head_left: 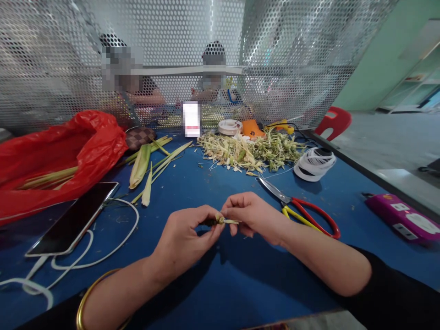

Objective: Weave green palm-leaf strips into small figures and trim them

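My left hand (192, 231) pinches a small rolled piece of pale green leaf (220, 220) between thumb and fingers, above the middle of the blue table. A narrow pale end of it sticks out to the right. My right hand (252, 215) meets the left at this piece, thumb and forefinger pressed together at its upper side. Whether the right fingers also grip a thin thread or strip is hidden. Close to my right hand lie scissors (292, 200) with red and yellow handles, blades pointing away to the left.
Leaf strips (140, 167) and a red plastic bag (99, 137) lie left, near a phone (74, 220) with a white cable (132, 229). Leaf scraps (233, 151), a white spool (315, 164) and a purple pouch (400, 215) lie right. A perforated metal screen (178, 41) stands behind; people sit beyond.
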Motion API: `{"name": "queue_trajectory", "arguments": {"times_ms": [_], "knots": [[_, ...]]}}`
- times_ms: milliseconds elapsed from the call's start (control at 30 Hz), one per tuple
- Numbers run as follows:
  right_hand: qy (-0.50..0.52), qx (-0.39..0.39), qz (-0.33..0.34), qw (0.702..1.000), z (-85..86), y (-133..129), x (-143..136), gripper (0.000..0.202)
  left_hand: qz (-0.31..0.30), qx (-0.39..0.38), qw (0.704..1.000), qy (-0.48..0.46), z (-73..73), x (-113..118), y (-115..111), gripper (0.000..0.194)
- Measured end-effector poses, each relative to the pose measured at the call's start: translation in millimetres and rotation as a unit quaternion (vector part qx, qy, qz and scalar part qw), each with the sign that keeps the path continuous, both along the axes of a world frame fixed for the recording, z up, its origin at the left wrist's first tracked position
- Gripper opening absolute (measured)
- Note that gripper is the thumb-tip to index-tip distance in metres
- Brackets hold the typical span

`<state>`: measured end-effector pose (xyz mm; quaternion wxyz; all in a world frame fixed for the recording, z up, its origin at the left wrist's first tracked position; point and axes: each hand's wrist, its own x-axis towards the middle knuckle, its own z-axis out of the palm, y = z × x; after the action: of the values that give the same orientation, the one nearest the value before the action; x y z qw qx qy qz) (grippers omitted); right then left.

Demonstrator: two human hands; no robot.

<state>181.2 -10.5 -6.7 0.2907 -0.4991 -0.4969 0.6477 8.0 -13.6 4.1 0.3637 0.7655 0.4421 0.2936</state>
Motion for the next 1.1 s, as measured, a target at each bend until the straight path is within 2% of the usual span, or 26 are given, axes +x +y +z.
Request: {"name": "queue_trajectory", "arguments": {"times_ms": [167, 233, 333, 433, 500, 533, 600, 667, 700, 800, 933, 1033, 1100], "knots": [[0.086, -0.097, 0.013, 0.992, -4.4, 4.5, 3.8, 0.016, 0.022, 0.024, 0.999, -0.007, 3.2, 0.4, -0.8, 0.014], [0.098, -0.106, 0.015, 0.989, -7.0, 4.5, 2.9, 0.016, 0.02, 0.005, 1.0, -0.013, 3.4, -0.3, -0.8, 0.013], [0.106, -0.079, 0.005, 0.991, -9.7, 2.9, -0.8, 0.017, 0.038, -0.029, 0.998, -0.034, 1.6, -2.0, 1.0, 0.012], [0.052, 0.011, -0.017, 0.998, -10.4, -1.7, -5.4, 0.018, 0.078, -0.084, 0.991, -0.075, -0.9, -3.5, 6.0, 0.014], [-0.05, 0.141, -0.03, 0.988, -10.1, -6.6, -7.5, 0.019, 0.106, -0.123, 0.981, -0.109, -1.6, -4.0, 10.5, 0.015], [-0.11, 0.223, -0.032, 0.968, -9.8, -9.4, -8.0, 0.019, 0.118, -0.139, 0.975, -0.125, -1.5, -4.2, 12.7, 0.016], [-0.206, 0.377, -0.031, 0.902, -8.9, -14.9, -8.1, 0.015, 0.138, -0.167, 0.964, -0.153, -1.3, -4.4, 16.4, 0.017], [-0.238, 0.472, -0.019, 0.848, -7.5, -18.7, -7.2, 0.013, 0.142, -0.193, 0.955, -0.176, -1.6, -4.5, 18.5, 0.018], [-0.232, 0.496, -0.008, 0.837, -6.5, -19.7, -6.7, 0.013, 0.14, -0.203, 0.951, -0.185, -2.0, -4.5, 19.0, 0.018], [-0.189, 0.518, 0.041, 0.833, -3.8, -19.4, -5.9, 0.014, 0.134, -0.227, 0.943, -0.201, -3.2, -3.9, 18.5, 0.02], [-0.215, 0.528, 0.092, 0.816, -2.8, -18.8, -6.9, 0.017, 0.128, -0.241, 0.94, -0.203, -3.2, -1.3, 15.5, 0.015], [-0.228, 0.552, 0.116, 0.793, -4.9, -20.5, -8.1, 0.017, 0.109, -0.236, 0.946, -0.191, -4.0, 0.1, 13.6, 0.013], [-0.229, 0.573, 0.103, 0.781, -6.1, -21.2, -8.6, 0.017, 0.095, -0.233, 0.953, -0.171, -5.5, 0.1, 13.0, 0.012]]}}
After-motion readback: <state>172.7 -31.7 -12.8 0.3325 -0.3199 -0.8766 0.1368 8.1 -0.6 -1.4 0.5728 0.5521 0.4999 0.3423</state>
